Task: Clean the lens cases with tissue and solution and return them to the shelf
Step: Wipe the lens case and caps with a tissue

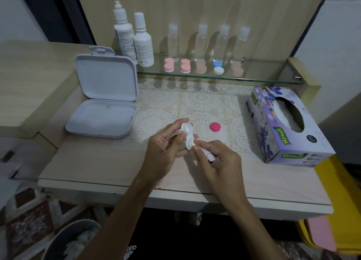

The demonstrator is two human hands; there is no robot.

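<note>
Taking the tissue box [289, 126] as the landmark: far to its left an open white storage box [103, 97] lies empty, lid up. On the glass shelf [254, 79] behind and left of the tissue box, five capped lens cases stand in a row, the pink ones [169, 64] leftmost and a blue-and-white one [218, 67] further right; whether any has been cleaned cannot be told.

Left of the tissue box, near the table's middle, the left hand [166, 148] pinches an uncapped white lens case [187, 135] between thumb and fingers. A pink cap [215, 126] lies on the lace mat just beyond it; a second pink thing, probably the other cap, peeks from behind the left fingers. The right hand [218, 158] is closed round a wad of tissue [208, 155], pressing it into the lower well.

So this case is in mid-wipe; capping and shelving remain. The well's inside is hidden by tissue, and the shelf bottles' labels are unreadable.
</note>
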